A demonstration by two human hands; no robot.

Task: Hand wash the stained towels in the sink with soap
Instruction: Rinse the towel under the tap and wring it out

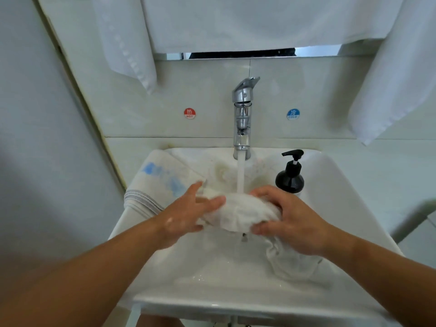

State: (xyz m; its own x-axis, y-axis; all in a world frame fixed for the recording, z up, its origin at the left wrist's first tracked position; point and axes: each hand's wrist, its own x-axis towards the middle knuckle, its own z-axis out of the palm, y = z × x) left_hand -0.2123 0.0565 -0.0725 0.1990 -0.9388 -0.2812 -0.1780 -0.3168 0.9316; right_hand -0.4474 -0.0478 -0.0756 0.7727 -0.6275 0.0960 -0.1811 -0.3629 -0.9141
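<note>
A bunched wet white towel [240, 213] is held over the white sink [349, 208], right under the running water from the chrome tap [243, 119]. My right hand [290, 220] grips the towel's right end, fingers curled over it and thumb below. My left hand [188, 215] lies against the towel's left end with its fingers straight. A tail of the towel hangs down into the basin at the lower right. A second towel with blue stains [160, 178] is draped over the sink's left rim. A black soap pump bottle [290, 175] stands at the back right of the sink.
White towels [132, 43] hang on the wall above, left and right. Red hot [189, 113] and blue cold [293, 114] stickers flank the tap. A wall closes in on the left; a grey bar [412, 220] shows at the right.
</note>
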